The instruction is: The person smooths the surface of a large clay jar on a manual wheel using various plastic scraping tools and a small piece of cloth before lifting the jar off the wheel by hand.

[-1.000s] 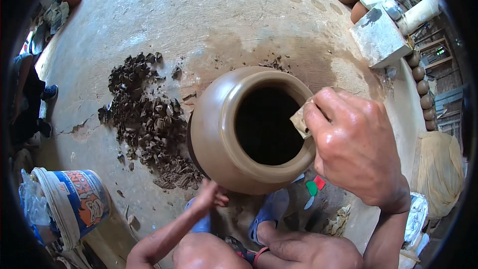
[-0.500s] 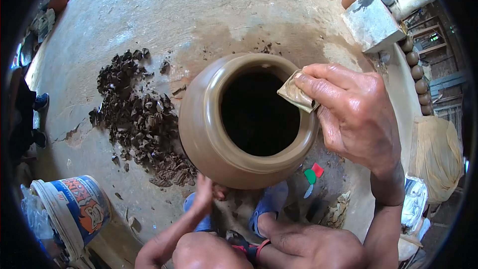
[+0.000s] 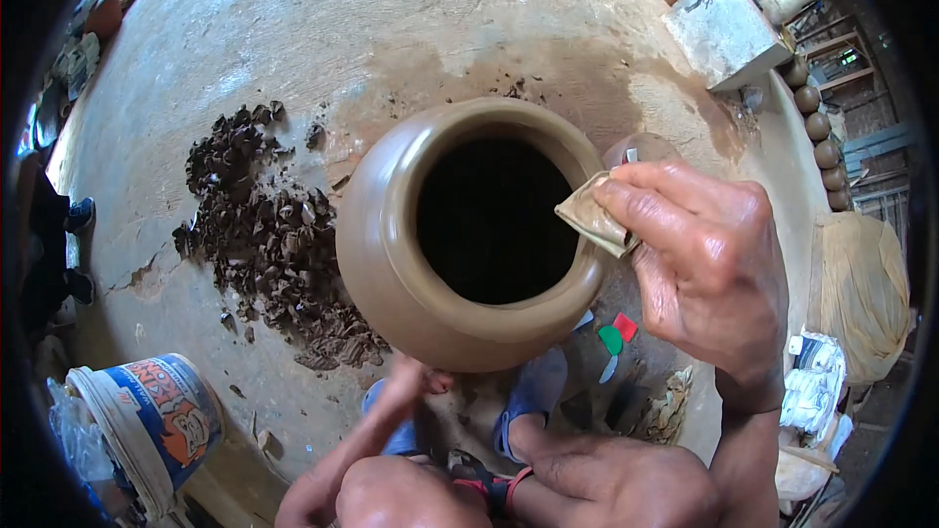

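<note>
A wet brown clay pot (image 3: pixel 391 264) with a wide dark mouth sits in front of me above my knees. My right hand (image 3: pixel 714 274) pinches a small folded tan pad (image 3: pixel 592 220) and presses it on the right side of the pot's rim. My left hand (image 3: pixel 411 386) reaches up from the lower edge. Its fingers touch the pot's lower wall and go under it, so most of that hand is hidden.
A heap of dark clay shavings (image 3: pixel 274 244) lies on the round earthen floor left of the pot. A blue and orange bucket (image 3: pixel 147 420) stands at lower left. A grey block (image 3: pixel 724 24), a row of round pots (image 3: pixel 817 127) and sacks (image 3: pixel 861 284) line the right side.
My right hand has slid the pad a short way back and forth along the right rim. The pot fills more of the view. My left hand stays under the pot.
</note>
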The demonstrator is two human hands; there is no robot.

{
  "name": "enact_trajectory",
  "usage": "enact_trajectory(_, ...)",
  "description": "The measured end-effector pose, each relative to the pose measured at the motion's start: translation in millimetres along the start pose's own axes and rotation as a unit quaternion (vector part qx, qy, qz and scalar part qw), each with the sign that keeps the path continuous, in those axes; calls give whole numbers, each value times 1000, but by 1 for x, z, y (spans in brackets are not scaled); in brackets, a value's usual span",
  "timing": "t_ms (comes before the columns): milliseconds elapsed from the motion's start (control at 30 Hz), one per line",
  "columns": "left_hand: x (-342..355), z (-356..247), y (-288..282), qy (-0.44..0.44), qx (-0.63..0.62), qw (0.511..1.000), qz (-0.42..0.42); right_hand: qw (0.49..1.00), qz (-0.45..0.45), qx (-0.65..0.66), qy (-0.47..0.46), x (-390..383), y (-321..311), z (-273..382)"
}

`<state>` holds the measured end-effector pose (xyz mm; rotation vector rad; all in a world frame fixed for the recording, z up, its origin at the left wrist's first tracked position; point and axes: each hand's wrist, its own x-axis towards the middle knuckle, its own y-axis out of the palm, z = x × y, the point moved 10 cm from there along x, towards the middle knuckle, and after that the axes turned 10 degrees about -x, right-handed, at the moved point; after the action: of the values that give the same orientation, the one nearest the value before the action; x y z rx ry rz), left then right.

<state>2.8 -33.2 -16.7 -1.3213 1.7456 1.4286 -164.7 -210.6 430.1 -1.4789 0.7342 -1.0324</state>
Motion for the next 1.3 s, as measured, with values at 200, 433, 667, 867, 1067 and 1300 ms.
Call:
enact_trajectory(200, 22, -52, -101, 196, -55, 977, -65, 997, 29, 67, -5, 8, 2, 14)
enact_trajectory(433, -3, 7, -51, -23, 63, 997, 24, 995, -7, -42, -86, 26, 4, 23)
enact_trajectory(667, -9, -161, -119, 246, -42, 947, -202, 963, 62, -222, -143, 32, 30, 33)
enact_trajectory(867, 4, -117, -80, 333, -47, 914, -225, 956, 103, -241, -133, 33, 37, 37)
enact_trajectory(1067, 2, 37, 3, -42, 13, 999, 2, 952, 138, -244, -119, 27, 38, 32)
enact_trajectory(1300, -11, -157, -94, 284, 26, 928, -240, 962, 94, -227, -116, 32, 24, 47)
